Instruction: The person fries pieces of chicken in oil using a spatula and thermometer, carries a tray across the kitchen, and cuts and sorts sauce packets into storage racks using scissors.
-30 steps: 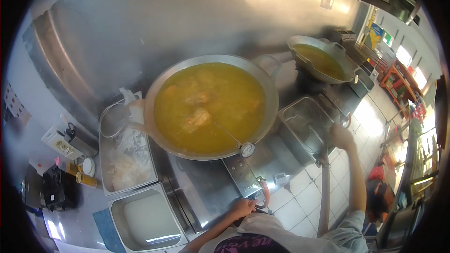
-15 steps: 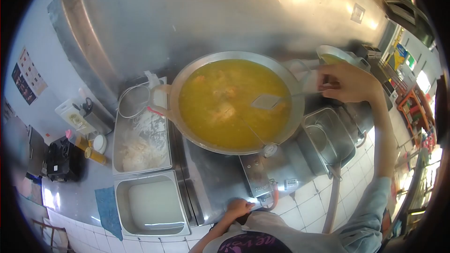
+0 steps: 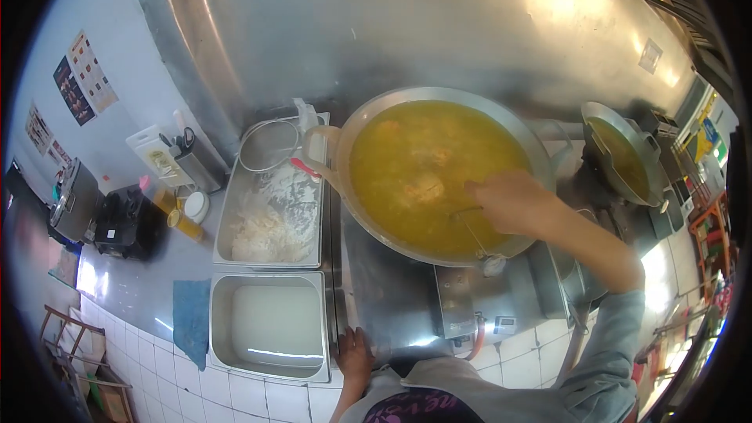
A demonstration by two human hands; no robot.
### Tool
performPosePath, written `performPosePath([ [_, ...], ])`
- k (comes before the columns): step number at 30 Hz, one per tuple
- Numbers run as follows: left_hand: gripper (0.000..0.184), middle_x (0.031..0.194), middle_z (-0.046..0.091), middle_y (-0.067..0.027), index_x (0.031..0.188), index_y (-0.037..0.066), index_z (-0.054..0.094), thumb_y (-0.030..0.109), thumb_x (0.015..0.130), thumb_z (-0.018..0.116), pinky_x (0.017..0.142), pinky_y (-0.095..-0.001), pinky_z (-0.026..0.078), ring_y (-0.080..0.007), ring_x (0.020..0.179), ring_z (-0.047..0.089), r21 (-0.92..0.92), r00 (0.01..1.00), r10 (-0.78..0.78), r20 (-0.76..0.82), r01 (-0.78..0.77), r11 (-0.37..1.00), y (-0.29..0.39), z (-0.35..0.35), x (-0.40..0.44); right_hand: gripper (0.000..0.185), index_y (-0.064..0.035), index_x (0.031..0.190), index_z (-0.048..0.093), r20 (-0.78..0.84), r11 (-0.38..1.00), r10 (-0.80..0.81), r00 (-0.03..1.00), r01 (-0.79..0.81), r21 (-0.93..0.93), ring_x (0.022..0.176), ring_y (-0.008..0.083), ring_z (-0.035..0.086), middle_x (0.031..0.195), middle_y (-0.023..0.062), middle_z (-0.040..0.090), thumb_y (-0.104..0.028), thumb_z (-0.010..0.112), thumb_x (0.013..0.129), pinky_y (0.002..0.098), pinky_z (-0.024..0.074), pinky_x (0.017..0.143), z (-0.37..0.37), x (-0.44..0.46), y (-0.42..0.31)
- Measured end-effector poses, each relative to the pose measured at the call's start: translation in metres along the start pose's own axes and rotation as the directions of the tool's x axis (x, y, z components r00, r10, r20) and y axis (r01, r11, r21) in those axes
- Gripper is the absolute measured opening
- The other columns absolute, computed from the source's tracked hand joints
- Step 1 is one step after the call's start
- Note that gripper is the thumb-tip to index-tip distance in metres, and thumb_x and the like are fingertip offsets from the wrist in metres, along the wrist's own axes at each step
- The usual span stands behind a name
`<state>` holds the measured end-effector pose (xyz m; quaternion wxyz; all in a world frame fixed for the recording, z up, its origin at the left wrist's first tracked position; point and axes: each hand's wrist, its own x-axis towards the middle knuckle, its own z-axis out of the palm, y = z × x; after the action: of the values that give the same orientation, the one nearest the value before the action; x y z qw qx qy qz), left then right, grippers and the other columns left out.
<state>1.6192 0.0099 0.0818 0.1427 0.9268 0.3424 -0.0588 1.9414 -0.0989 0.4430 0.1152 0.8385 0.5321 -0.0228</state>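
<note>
My right hand [image 3: 513,202] is closed over the right part of a large wok [image 3: 362,211] of yellow oil. A thin metal handle [image 3: 468,211] runs from its fingers towards the oil; the tool's blade cannot be seen. Browned pieces of food [image 3: 425,188] float near the middle of the wok. A dial thermometer [image 3: 493,265] is clipped on the front rim, below my right hand. My left hand [image 3: 355,354] rests with fingers apart on the counter's front edge, beside a metal pan of whitish liquid [image 3: 278,321].
A tray of white flour [image 3: 274,223] with a sieve [image 3: 269,146] on it lies left of the wok. A second wok [image 3: 623,157] stands at the right, metal containers [image 3: 576,278] nearer. A blue cloth [image 3: 190,317] hangs over the left counter edge.
My right hand has gone from the metal containers to over the large wok, carrying a flat-bladed tool now lowered towards the oil. My left hand has moved left along the counter edge and opened.
</note>
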Motion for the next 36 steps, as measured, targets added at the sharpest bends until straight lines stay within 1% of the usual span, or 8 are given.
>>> performPosePath([
  [3, 0.089, 0.143, 0.039, -0.0118, 0.135, 0.013, 0.041, 0.022, 0.056, 0.084, 0.107, -0.0525, 0.028, -0.0311, 0.126, 0.041, -0.041, 1.0, 0.018, -0.022, -0.019, 0.999, -0.004, -0.002, 0.004, 0.029, 0.0022, 0.097, 0.059, -0.091, 0.999, 0.007, 0.996, -0.012, -0.053, 0.073, 0.0324, 0.067, 0.076, 0.0163, 0.065, 0.002, 0.063, 0.068, 0.04, 0.0543, 0.061, 0.018, 0.011, 0.002],
  [11, 0.081, 0.138, 0.043, -0.0165, 0.129, 0.011, 0.045, 0.018, 0.058, 0.081, 0.103, -0.0497, 0.033, -0.0329, 0.119, 0.046, -0.091, 0.992, 0.084, -0.096, -0.093, 0.991, -0.011, 0.013, 0.01, 0.032, 0.0021, 0.097, 0.059, -0.221, 0.99, -0.079, 0.972, 0.05, -0.132, 0.064, 0.0284, 0.065, 0.07, 0.0151, 0.062, 0.001, 0.065, 0.065, 0.0365, 0.0532, 0.056, 0.016, 0.0, -0.001],
  [14, 0.083, 0.134, 0.046, -0.0197, 0.127, 0.01, 0.048, 0.023, 0.052, 0.078, 0.093, -0.0493, 0.043, -0.0339, 0.113, 0.051, 0.008, 0.974, 0.118, -0.194, -0.119, 0.993, -0.017, 0.031, 0.016, 0.031, 0.0011, 0.095, 0.059, -0.252, 0.983, -0.108, 0.962, 0.065, -0.173, 0.064, 0.0273, 0.065, 0.07, 0.0142, 0.061, -0.001, 0.064, 0.065, 0.0352, 0.0527, 0.055, 0.007, -0.007, -0.008],
  [22, 0.066, 0.13, 0.047, -0.0243, 0.123, 0.005, 0.049, 0.021, 0.062, 0.069, 0.084, -0.0504, 0.047, -0.0378, 0.107, 0.054, 0.036, 0.95, 0.145, -0.278, -0.141, 0.989, -0.01, 0.025, 0.016, 0.027, -0.0019, 0.094, 0.058, -0.26, 0.976, -0.131, 0.957, 0.078, -0.206, 0.067, 0.0255, 0.064, 0.073, 0.013, 0.06, -0.004, 0.063, 0.068, 0.0335, 0.0525, 0.057, -0.02, -0.024, -0.028],
  [25, 0.075, 0.139, 0.039, -0.0199, 0.131, 0.007, 0.042, 0.022, 0.065, 0.075, 0.097, -0.0485, 0.04, -0.0382, 0.12, 0.045, -0.012, 0.992, 0.08, -0.096, -0.082, 0.997, -0.011, 0.024, 0.015, 0.026, -0.0027, 0.095, 0.058, -0.286, 0.968, -0.119, 0.951, 0.046, -0.248, 0.068, 0.0245, 0.064, 0.074, 0.012, 0.059, -0.005, 0.063, 0.069, 0.0325, 0.0523, 0.057, -0.024, -0.025, -0.032],
  [32, 0.076, 0.138, 0.041, -0.0202, 0.13, 0.007, 0.042, 0.019, 0.063, 0.075, 0.096, -0.0474, 0.041, -0.0368, 0.119, 0.046, -0.034, 0.993, 0.071, -0.092, -0.075, 0.997, -0.005, 0.012, 0.013, 0.026, -0.0045, 0.097, 0.058, -0.396, 0.962, -0.103, 0.912, -0.01, -0.272, 0.069, 0.0235, 0.064, 0.075, 0.0112, 0.059, -0.007, 0.063, 0.071, 0.0323, 0.0517, 0.054, -0.014, 0.003, -0.021],
  [34, 0.06, 0.132, 0.046, -0.0207, 0.124, 0.007, 0.048, 0.022, 0.069, 0.066, 0.086, -0.0499, 0.046, -0.0343, 0.112, 0.052, -0.005, 0.974, 0.109, -0.2, -0.112, 0.994, -0.007, 0.017, 0.014, 0.026, -0.0048, 0.097, 0.058, -0.426, 0.96, -0.115, 0.897, -0.01, -0.281, 0.069, 0.0234, 0.064, 0.076, 0.0114, 0.059, -0.008, 0.063, 0.072, 0.0323, 0.0515, 0.053, -0.013, 0.012, -0.018],
  [36, 0.066, 0.135, 0.044, -0.0201, 0.127, 0.007, 0.046, 0.02, 0.067, 0.069, 0.091, -0.0486, 0.044, -0.0351, 0.115, 0.05, -0.016, 0.985, 0.092, -0.146, -0.096, 0.995, -0.009, 0.017, 0.014, 0.025, -0.0052, 0.097, 0.058, -0.47, 0.953, -0.107, 0.876, -0.044, -0.299, 0.069, 0.0232, 0.064, 0.076, 0.0113, 0.059, -0.009, 0.063, 0.073, 0.0322, 0.0513, 0.052, -0.015, 0.018, -0.017],
])
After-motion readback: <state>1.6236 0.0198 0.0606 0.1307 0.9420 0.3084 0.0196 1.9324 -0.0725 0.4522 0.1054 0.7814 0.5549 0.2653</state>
